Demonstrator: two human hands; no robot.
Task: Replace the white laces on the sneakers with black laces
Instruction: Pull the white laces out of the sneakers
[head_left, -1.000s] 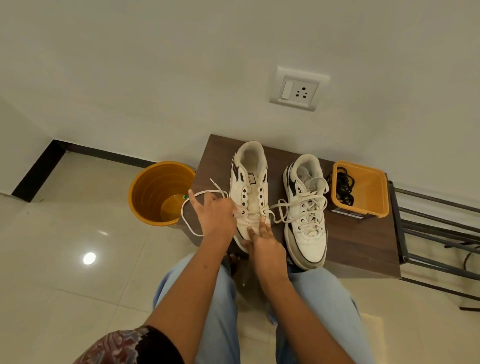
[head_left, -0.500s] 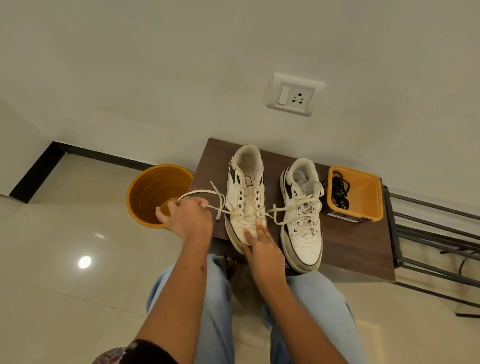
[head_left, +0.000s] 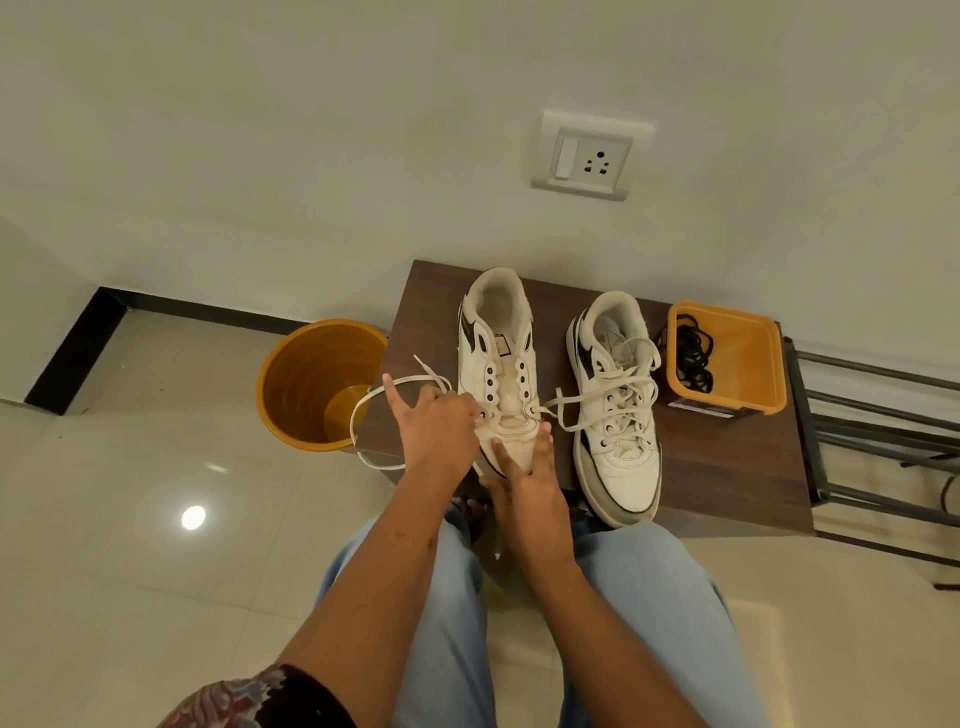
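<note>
Two sneakers (head_left: 550, 384), left hand (head_left: 439, 434) fingers pinching one white lace (head_left: 363, 410), right hand (head_left: 524, 480) fingers flat on toe

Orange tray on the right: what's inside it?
The orange tray holds a loose bundle of black laces against its left wall. Whatever lies under the bundle is covered.

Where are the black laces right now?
In the head view, the black laces lie coiled in the orange tray at the table's right end, just right of the still-laced right sneaker.

orange bucket (head_left: 317, 384) beside bench (head_left: 727, 457).
</note>
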